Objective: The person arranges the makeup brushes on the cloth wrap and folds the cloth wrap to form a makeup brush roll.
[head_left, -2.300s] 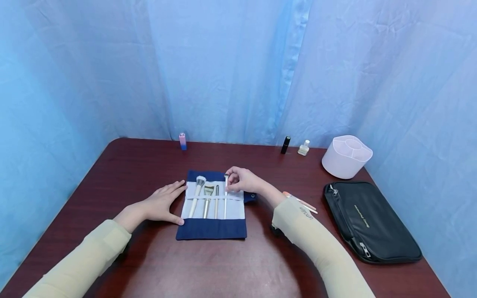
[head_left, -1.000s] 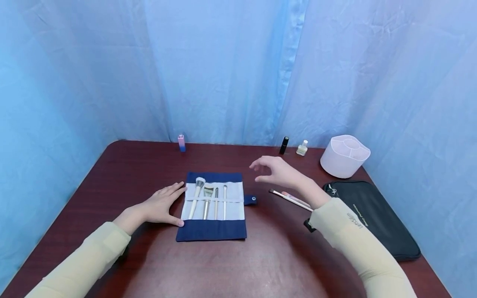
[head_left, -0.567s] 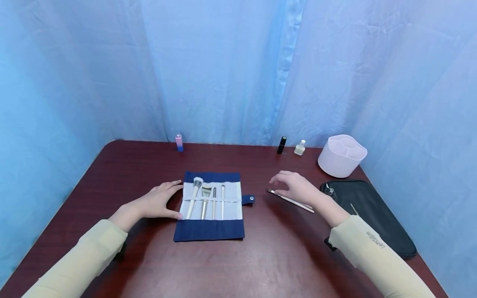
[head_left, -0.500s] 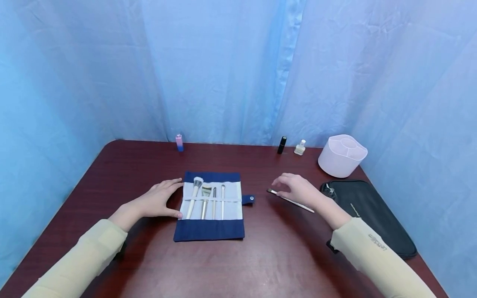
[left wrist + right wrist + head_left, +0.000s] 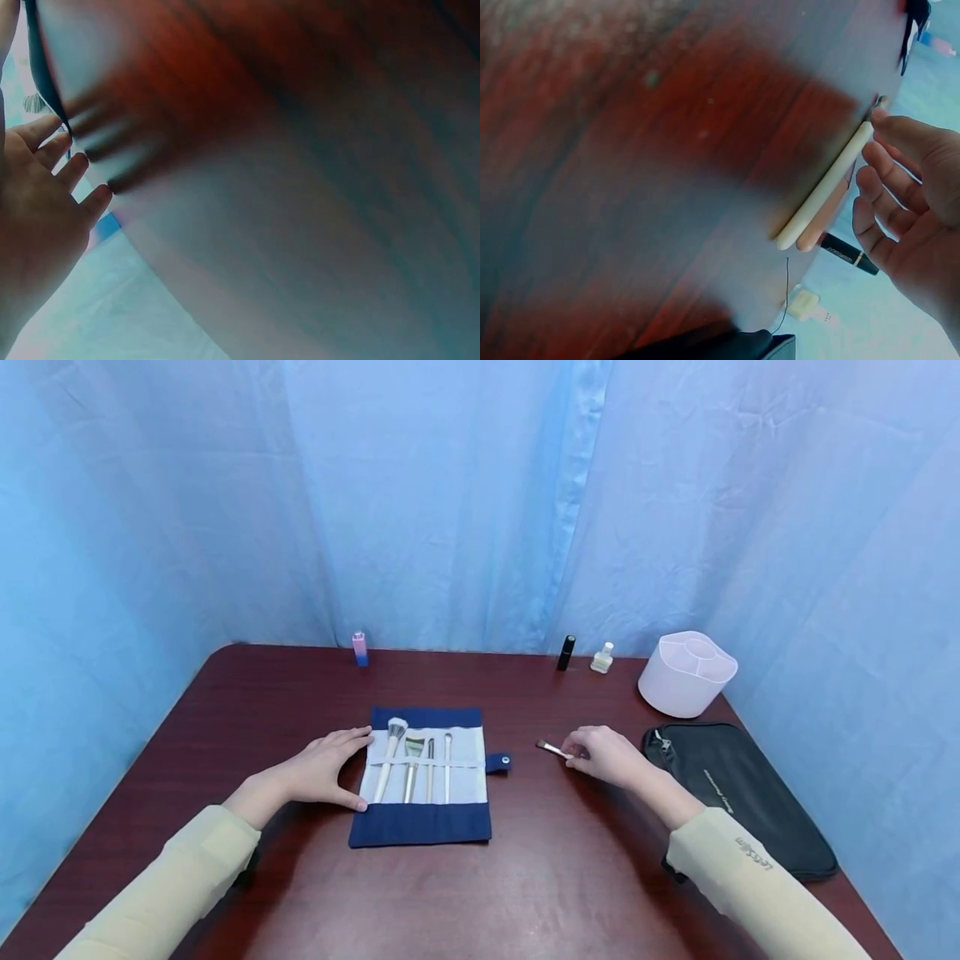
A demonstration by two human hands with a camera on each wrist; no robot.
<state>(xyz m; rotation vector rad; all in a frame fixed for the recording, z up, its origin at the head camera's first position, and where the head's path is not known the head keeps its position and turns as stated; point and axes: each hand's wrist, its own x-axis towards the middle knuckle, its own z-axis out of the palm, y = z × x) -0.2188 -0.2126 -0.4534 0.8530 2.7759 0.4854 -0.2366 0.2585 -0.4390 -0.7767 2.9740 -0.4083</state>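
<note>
A navy brush roll (image 5: 420, 823) lies unfolded in front of me, several makeup brushes (image 5: 431, 768) tucked under its white strap. My left hand (image 5: 321, 770) rests along the roll's left side, fingers spread and thumb at the lower left edge. To the right of the roll, thumb and index finger of my right hand (image 5: 611, 757) pinch a white-handled makeup brush (image 5: 553, 750) near its metal collar. The right wrist view shows its pale handle (image 5: 825, 187) low over the table, next to a tan handle (image 5: 826, 216). The other right fingers are loosely curled.
A black zip case (image 5: 750, 802) lies at the right, in front of a white round organizer (image 5: 678, 681). Along the back edge stand a pink-and-blue bottle (image 5: 360, 649), a black tube (image 5: 566, 653) and a small clear bottle (image 5: 602, 658). A snap tab (image 5: 498, 763) sticks out from the roll.
My right hand let go of a thin brush in the roll, moved right, and came down onto the white-handled brush on the table. My left hand has barely moved.
</note>
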